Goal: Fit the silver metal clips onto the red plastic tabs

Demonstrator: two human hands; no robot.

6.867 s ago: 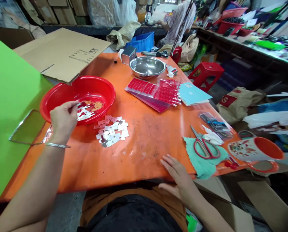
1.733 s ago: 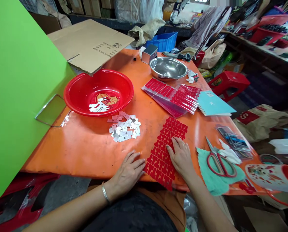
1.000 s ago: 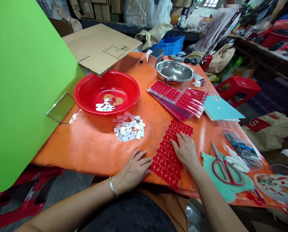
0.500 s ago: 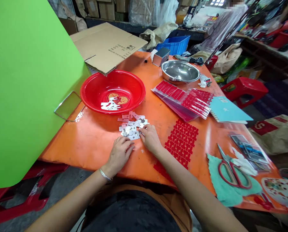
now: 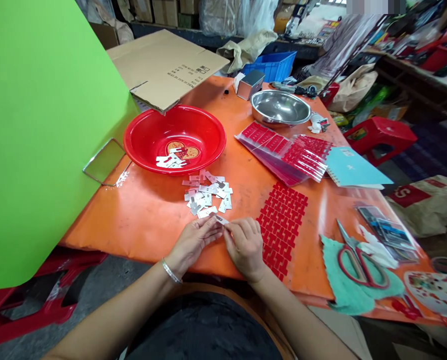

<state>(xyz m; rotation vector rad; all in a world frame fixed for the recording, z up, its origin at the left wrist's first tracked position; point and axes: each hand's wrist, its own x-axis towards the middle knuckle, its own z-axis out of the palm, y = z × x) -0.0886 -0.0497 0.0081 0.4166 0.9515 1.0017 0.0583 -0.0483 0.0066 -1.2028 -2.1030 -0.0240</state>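
A small flat silvery-white piece [image 5: 220, 220] with a dark slot-like mark is held up between both hands, just above the near part of the table. My left hand [image 5: 196, 241], with a silver bracelet at the wrist, pinches its left end. The right end sits between the thumb and fingers of my right hand [image 5: 247, 246]. Just beyond my fingertips lies a loose pile of similar white pieces [image 5: 207, 189], some with a pinkish tint. Behind the pile stands a red basin [image 5: 140, 150] with several white pieces [image 5: 170, 160] at its bottom.
To the right lies a sheet of red cut-out shapes [image 5: 283, 220], with plastic-wrapped red sheets [image 5: 279, 152] beyond. Scissors [image 5: 358, 265] rest on a green cloth [image 5: 334, 270]. A steel bowl [image 5: 281, 108] stands farther back. A large green board [image 5: 46, 135] and cardboard [image 5: 163, 67] border the left.
Both hands have drawn back from the pile towards me and come together. A flat white piece is now held between them. The basin looks unchanged.
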